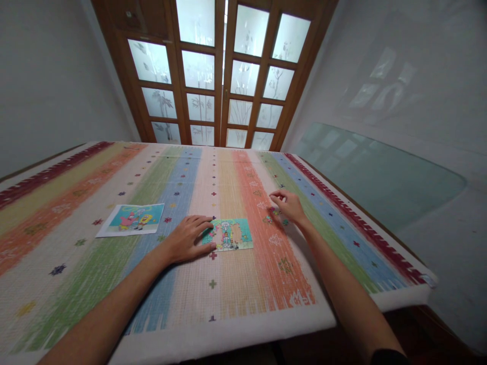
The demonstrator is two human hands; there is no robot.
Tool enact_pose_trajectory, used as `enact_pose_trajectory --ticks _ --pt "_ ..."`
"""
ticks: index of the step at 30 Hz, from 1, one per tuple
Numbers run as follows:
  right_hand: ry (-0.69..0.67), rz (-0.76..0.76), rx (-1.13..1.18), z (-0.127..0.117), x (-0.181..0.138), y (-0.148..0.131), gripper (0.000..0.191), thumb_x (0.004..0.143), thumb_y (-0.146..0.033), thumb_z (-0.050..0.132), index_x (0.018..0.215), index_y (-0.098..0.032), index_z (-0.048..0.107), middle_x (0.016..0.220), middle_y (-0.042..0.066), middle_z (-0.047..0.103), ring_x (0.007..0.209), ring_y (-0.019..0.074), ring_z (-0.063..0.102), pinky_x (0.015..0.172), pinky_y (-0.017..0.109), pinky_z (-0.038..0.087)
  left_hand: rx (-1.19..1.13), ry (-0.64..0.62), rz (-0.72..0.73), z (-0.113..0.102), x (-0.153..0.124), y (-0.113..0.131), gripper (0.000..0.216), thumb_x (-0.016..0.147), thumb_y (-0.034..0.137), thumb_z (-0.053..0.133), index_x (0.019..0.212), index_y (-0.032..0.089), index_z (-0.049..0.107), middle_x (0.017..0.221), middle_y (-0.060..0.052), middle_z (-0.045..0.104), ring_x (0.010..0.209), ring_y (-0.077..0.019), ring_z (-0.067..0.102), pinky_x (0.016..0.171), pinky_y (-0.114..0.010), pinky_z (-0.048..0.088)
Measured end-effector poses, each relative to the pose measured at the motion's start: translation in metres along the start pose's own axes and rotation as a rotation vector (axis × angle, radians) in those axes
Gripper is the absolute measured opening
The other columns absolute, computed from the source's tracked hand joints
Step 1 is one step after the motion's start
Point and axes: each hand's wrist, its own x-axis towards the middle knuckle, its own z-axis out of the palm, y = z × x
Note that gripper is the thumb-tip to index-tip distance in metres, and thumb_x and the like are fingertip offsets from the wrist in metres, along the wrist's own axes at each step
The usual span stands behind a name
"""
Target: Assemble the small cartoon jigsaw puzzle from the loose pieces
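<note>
A small, partly assembled jigsaw puzzle (238,234) lies on the striped cloth in front of me, with gaps in its picture. My left hand (189,238) rests at its left side, fingers stretched out and apart, the fingertips and thumb touching the edge. To the right, my right hand (287,205) hovers low over the cloth, thumb and index finger closed in a pinch; whatever lies between them is too small to make out. Several loose puzzle pieces (269,219) lie just under and beside it. A printed cartoon picture (133,220) lies left of my left hand.
A striped, patterned tablecloth (190,289) covers the large table and hangs over its front edge. Beyond stand wooden doors (221,76) with frosted panes. A glass sheet (380,172) leans at the right wall.
</note>
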Motion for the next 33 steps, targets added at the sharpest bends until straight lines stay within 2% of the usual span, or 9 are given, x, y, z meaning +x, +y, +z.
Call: enact_pose_trajectory --ticks 6,10,13,18,23,27,33 --pt "0.051 0.084 -0.036 -0.028 -0.011 0.032 0.021 0.083 -0.035 0.063 0.077 -0.020 0.076 0.073 0.008 0.072 0.066 0.0220 0.061 0.067 0.035 0.047 0.010 -0.008 0.009 -0.001 0.000 0.001 0.044 0.098 0.056 0.059 0.129 0.024 0.062 0.142 -0.012 0.062 0.129 -0.0332 0.057 0.109 -0.053 0.044" --pt "0.024 0.092 -0.044 -0.041 -0.015 0.039 0.018 0.080 -0.034 0.066 0.078 -0.020 0.077 0.073 0.007 0.072 0.065 0.0210 0.060 0.066 0.034 0.047 0.018 -0.014 0.010 -0.001 -0.001 0.000 0.045 0.098 0.056 0.058 0.129 0.024 0.064 0.143 -0.012 0.061 0.130 -0.0333 0.056 0.110 -0.053 0.043" --pt "-0.064 0.062 -0.049 -0.046 -0.018 0.038 0.016 0.077 -0.031 0.068 0.081 -0.021 0.079 0.079 0.006 0.074 0.065 0.0192 0.058 0.067 0.033 0.047 0.016 -0.013 0.007 0.000 -0.001 0.000 0.043 0.098 0.056 0.058 0.128 0.025 0.064 0.143 -0.012 0.061 0.130 -0.0329 0.056 0.109 -0.053 0.043" --pt "-0.324 -0.038 -0.053 -0.041 -0.022 0.028 0.021 0.079 -0.031 0.073 0.095 -0.021 0.083 0.083 0.008 0.071 0.070 0.0188 0.058 0.069 0.032 0.046 0.020 -0.013 0.013 -0.001 0.000 0.001 0.043 0.098 0.055 0.057 0.128 0.024 0.063 0.143 -0.012 0.061 0.130 -0.0328 0.056 0.109 -0.053 0.043" --pt "-0.497 -0.081 -0.070 -0.027 -0.024 0.020 0.022 0.082 -0.030 0.077 0.102 -0.021 0.083 0.094 0.009 0.070 0.076 0.0187 0.059 0.073 0.032 0.046 0.024 -0.015 0.021 0.000 -0.001 -0.001 0.043 0.098 0.054 0.057 0.129 0.023 0.062 0.143 -0.013 0.061 0.130 -0.0329 0.056 0.109 -0.053 0.043" --pt "-0.549 -0.136 -0.123 -0.022 -0.024 0.017 0.013 0.088 -0.027 0.073 0.096 -0.021 0.082 0.092 0.009 0.070 0.082 0.0203 0.061 0.078 0.033 0.046 0.024 -0.022 0.023 0.000 -0.001 -0.002 0.044 0.098 0.054 0.058 0.129 0.023 0.062 0.144 -0.013 0.060 0.131 -0.0332 0.055 0.109 -0.053 0.043" --pt "-0.554 -0.148 -0.099 -0.018 -0.023 0.016 0.010 0.085 -0.029 0.076 0.090 -0.021 0.078 0.088 0.006 0.068 0.081 0.0195 0.060 0.076 0.031 0.046 0.027 -0.024 0.019 0.000 -0.001 -0.001 0.044 0.099 0.054 0.057 0.130 0.024 0.061 0.145 -0.012 0.059 0.131 -0.0330 0.054 0.110 -0.053 0.042"
